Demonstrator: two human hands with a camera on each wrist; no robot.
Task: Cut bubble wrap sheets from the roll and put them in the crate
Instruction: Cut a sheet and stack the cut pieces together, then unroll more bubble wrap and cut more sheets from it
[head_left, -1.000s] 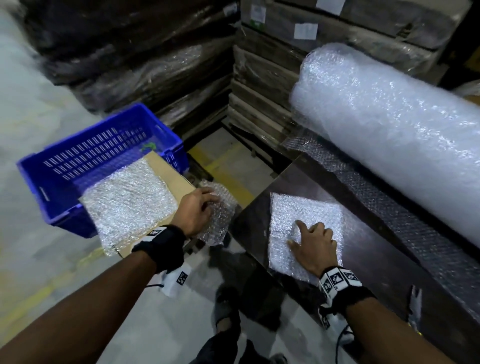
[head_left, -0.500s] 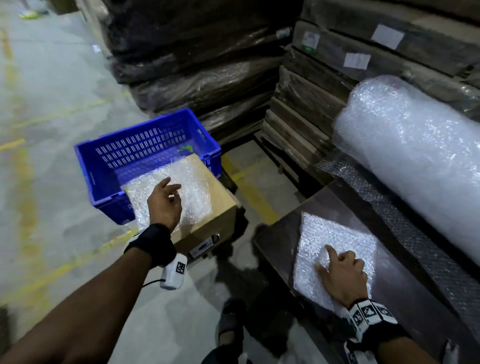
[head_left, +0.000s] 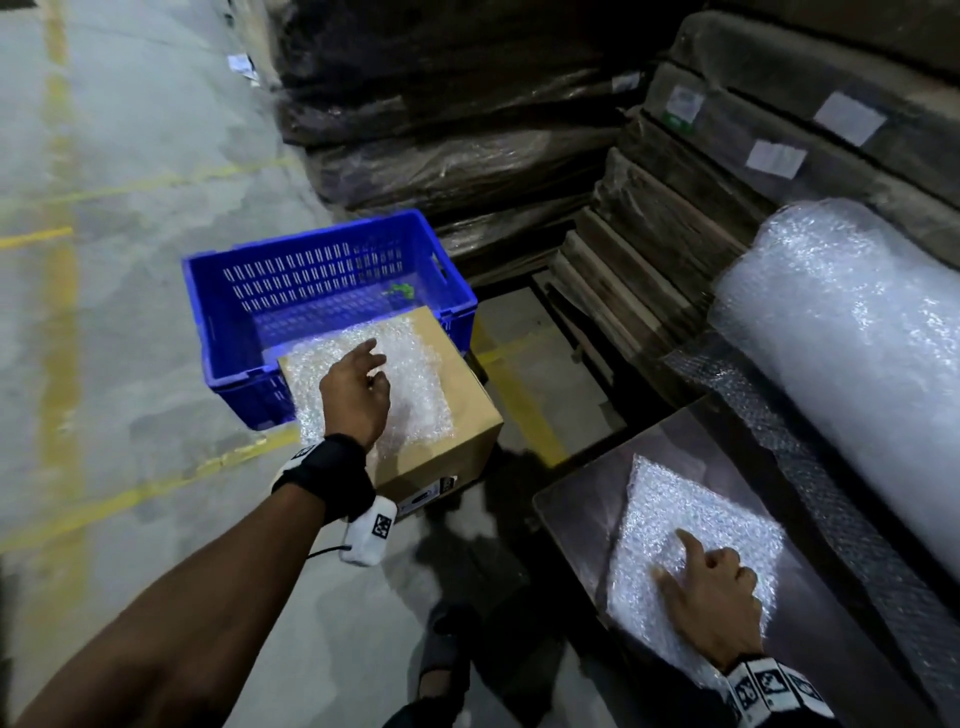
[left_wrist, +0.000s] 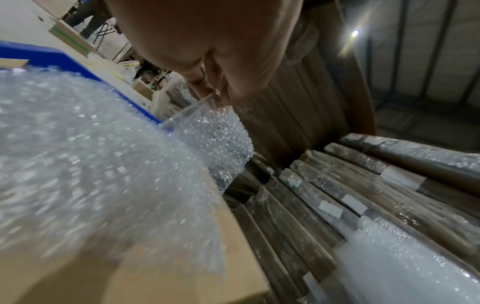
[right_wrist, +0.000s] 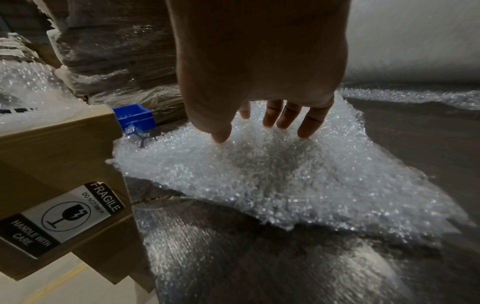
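Dim warehouse around me; my headlamp glares on the bubble wrap roll (head_left: 852, 332); one ceiling lamp (left_wrist: 354, 33) flares; wrist views blurred, edges bowed; my shadow darkens the floor (head_left: 130, 364).

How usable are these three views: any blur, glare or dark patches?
Head view: sharp but dim, pallet stacks nearly black, bubble wrap roll glaring white. Left wrist view: near bubble wrap sheet smeared and out of focus, lamp flare upper right. Right wrist view: right hand sharp, table edge smeared, FRAGILE label readable.
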